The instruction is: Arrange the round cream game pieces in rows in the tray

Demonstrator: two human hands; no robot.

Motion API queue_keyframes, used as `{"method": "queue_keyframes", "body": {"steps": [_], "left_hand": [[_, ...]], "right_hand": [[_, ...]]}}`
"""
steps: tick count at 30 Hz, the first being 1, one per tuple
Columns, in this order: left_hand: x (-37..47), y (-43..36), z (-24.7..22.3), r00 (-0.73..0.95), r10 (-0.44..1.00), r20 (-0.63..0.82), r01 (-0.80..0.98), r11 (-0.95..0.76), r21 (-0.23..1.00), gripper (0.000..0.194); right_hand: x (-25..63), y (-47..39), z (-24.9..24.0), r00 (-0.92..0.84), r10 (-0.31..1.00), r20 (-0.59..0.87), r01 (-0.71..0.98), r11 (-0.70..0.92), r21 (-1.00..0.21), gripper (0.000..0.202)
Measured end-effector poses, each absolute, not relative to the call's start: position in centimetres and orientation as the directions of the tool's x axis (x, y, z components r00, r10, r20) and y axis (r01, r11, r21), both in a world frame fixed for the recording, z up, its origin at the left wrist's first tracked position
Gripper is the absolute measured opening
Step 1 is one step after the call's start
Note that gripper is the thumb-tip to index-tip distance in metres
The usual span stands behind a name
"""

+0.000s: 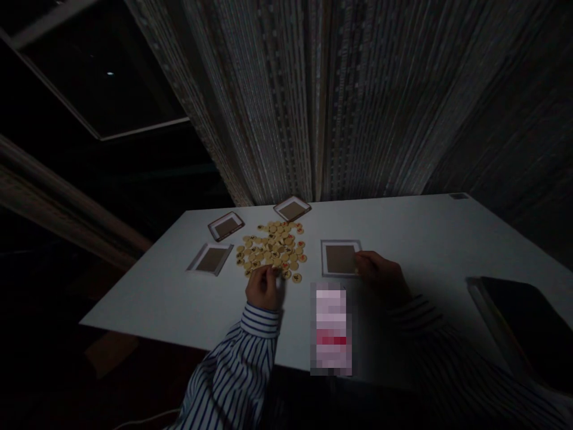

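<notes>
Viewing dim curtains (376,107) beyond the white table (403,224), I can't tell whether my left hand (262,288) or right hand (383,275) grips anything.

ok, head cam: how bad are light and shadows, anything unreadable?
Head view: dim, frame's left side near black; right sleeve sunk in shadow, left sleeve stripes clear; pixelated patch beyond reading; many round pieces' markings too small to read.

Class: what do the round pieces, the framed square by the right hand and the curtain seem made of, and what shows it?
Round pieces: perhaps wood or plastic, pale tan, fairly matt.
Framed square: perhaps card with a plastic rim; flat, matt brown centre, greyish border, too dim to settle.
Curtain: likely fabric, matt, hanging in patterned folds.
</notes>
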State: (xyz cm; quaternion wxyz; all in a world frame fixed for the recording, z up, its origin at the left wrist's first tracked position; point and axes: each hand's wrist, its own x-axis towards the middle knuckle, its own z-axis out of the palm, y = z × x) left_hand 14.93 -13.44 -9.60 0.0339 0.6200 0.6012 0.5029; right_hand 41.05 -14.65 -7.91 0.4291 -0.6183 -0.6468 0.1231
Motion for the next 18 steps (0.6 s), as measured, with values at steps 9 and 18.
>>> {"method": "queue_keyframes", "body": {"steps": [9, 18], "left_hand": [[14.6, -13.1, -10.4, -0.391, 0.739, 0.548, 0.661, -0.189, 0.726, 0.031], [14.1, -12.8, -11.2, -0.464, 0.700, 0.543, 0.468, -0.327, 0.821, 0.035]], "right_hand": [[40.3, -14.9, -7.5, 0.091, 0.869, 0.486, 0.731, 0.273, -0.625, 0.027], [41.1, -14.4, -8.8, 0.214, 0.801, 0.560, 0.672, 0.295, -0.679, 0.033]]}}
